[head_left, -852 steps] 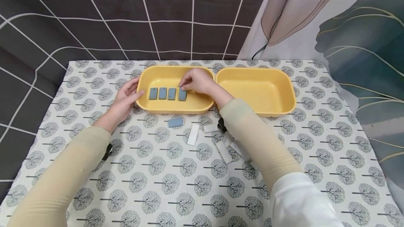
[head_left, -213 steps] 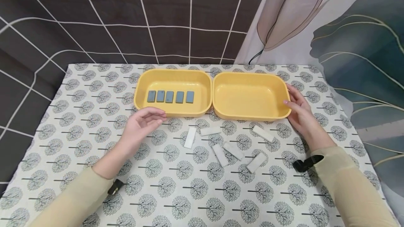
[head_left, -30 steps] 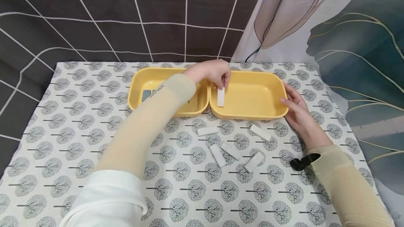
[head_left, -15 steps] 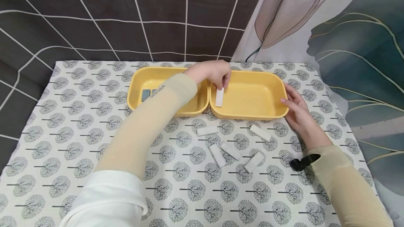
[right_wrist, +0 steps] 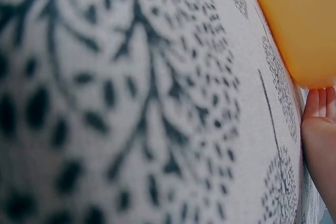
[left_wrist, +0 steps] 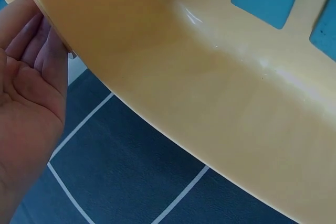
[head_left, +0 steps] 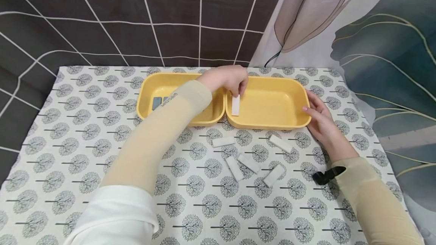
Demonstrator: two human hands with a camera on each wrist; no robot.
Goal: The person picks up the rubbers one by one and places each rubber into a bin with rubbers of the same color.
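Tabletop (head_left: 68, 184): patterned cloth. A dark gridded backdrop (head_left: 112, 14) stands behind its back-left corner.

Left bin (head_left: 160, 82): yellow, near the tabletop's back edge, left of centre. Blue-gray blocks (head_left: 156, 103) sit inside; my left sleeve (head_left: 150, 139) crosses over the bin from the front and hides most of the row from the head view.

Left hand (head_left: 231, 78): it reaches past the left bin, over the adjoining bin walls. Thumb and fingertips are pinched, with almost no gap, on the far end of a white block (head_left: 235, 106). That block is within the right bin (head_left: 272, 103), at its left end, lengthwise front to back. I cannot tell whether its whole underside touches the bin floor.

Loose white blocks (head_left: 223, 141): five, on the cloth between the bins and the tabletop's front edge, at mixed angles. The leftmost lies nearly parallel to that edge; two slanted ones lie close together.

Black cable (head_left: 272, 59): at the back edge, behind the right bin.

Right hand (head_left: 321, 122): it grips the right bin's right end, thumb over the rim, fingers outside. A black wrist mount (head_left: 325, 177) sits at my right cuff. A leaf-print curtain (head_left: 391, 67) hangs beyond the back-right corner.
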